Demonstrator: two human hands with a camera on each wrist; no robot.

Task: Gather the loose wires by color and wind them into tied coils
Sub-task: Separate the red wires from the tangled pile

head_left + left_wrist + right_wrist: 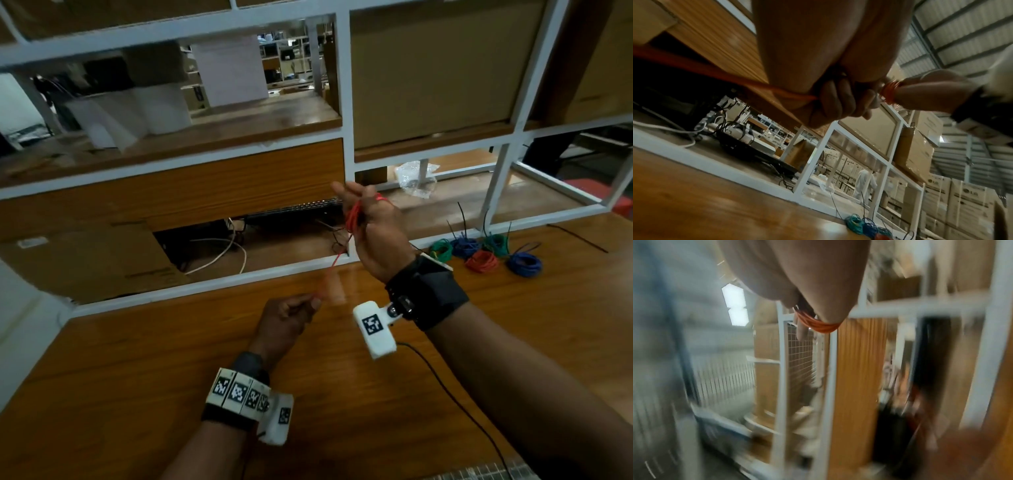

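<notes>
A red wire [353, 216] is wound in several loops round my raised right hand [363, 205], which holds it above the table's far edge. The loops show round that hand in the right wrist view as red wire [819, 324], beside one straight finger [802, 331]. The free strand runs down, blurred, to my left hand [308, 305], which pinches it low over the wooden table [137, 377]. In the left wrist view my curled fingers [838, 99] grip the red strand [777, 90], and the loops [891, 91] sit on the other hand.
Several tied coils lie at the table's right rear: green [442, 248], blue [464, 245], teal [496, 241], red [483, 262], blue [524, 263]. A black zip tie [577, 238] lies beyond them. A white metal frame [346, 102] with shelves stands behind the table.
</notes>
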